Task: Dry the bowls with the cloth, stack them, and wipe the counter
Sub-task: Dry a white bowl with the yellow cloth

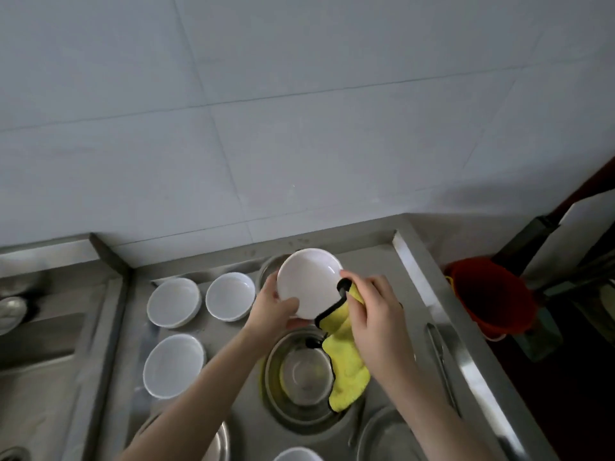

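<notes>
The left hand [273,311] holds a round white ceramic bowl [307,282] tilted above the steel surface [382,257], thumb curled over its near rim. Just right, touching that rim, the right hand [369,306] pinches a black-edged yellow cloth [347,364]; the bowl's hollow faces the camera, leftward of those fingers [352,287].

Person's body in view: two forearms and two hands only. The bare left forearm [199,387] and bare right forearm [419,394] are uncovered along their whole visible length. The bare left hand [271,309] and bare right hand [372,314] are likewise uncovered. Fine detail of the fingers is blurred.
</notes>
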`<state>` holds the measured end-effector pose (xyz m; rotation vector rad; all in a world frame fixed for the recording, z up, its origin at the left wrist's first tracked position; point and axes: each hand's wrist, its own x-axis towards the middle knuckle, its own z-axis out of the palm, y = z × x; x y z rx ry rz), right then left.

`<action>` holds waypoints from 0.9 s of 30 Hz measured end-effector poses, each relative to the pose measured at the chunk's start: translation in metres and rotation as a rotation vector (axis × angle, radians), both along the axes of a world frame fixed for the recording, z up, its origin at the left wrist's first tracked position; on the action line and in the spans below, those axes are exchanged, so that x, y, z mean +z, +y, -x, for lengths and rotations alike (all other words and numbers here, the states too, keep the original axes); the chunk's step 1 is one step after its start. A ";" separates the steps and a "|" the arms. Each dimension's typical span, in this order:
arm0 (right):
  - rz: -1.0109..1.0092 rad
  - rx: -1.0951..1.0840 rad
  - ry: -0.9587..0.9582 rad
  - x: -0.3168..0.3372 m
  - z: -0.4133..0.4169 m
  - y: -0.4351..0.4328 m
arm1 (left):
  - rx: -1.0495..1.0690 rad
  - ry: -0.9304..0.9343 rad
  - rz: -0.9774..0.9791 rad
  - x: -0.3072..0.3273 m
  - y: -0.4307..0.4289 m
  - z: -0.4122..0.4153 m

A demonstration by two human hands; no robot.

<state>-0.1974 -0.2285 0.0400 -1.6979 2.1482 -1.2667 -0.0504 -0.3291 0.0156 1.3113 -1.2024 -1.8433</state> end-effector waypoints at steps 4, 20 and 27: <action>0.069 0.059 0.053 0.021 -0.033 -0.001 | 0.042 0.113 -0.108 0.018 0.025 -0.049; -0.139 0.354 0.252 0.040 -0.146 0.020 | 0.045 0.366 -0.040 0.037 0.101 -0.166; -0.230 0.650 0.433 0.035 -0.143 0.042 | 0.075 0.349 -0.039 0.033 0.105 -0.190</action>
